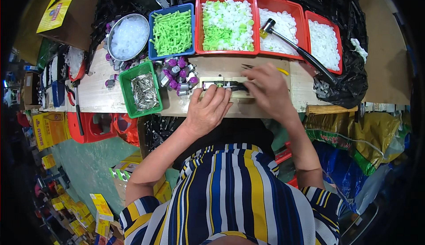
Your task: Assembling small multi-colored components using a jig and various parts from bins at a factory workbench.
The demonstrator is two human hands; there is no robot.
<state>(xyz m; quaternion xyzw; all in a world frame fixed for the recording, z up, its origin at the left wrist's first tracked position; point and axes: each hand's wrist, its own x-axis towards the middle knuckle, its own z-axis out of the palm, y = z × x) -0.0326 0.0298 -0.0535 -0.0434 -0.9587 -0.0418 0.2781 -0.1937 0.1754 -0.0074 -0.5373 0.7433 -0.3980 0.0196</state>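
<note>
Though the right hand [270, 90] blurs unreadably, the left [207, 110], curled, holds black parts [237, 86] beneath.

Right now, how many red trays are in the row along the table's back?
3: the left red tray beside the blue tray, the middle red tray under the hammer, and the right-end red tray.

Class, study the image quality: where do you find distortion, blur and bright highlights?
All in the head view: fisheye bending and black corners; the right hand looks softer than the left hand, possibly motion blur; glossy highlights on the black plastic bag.
</note>
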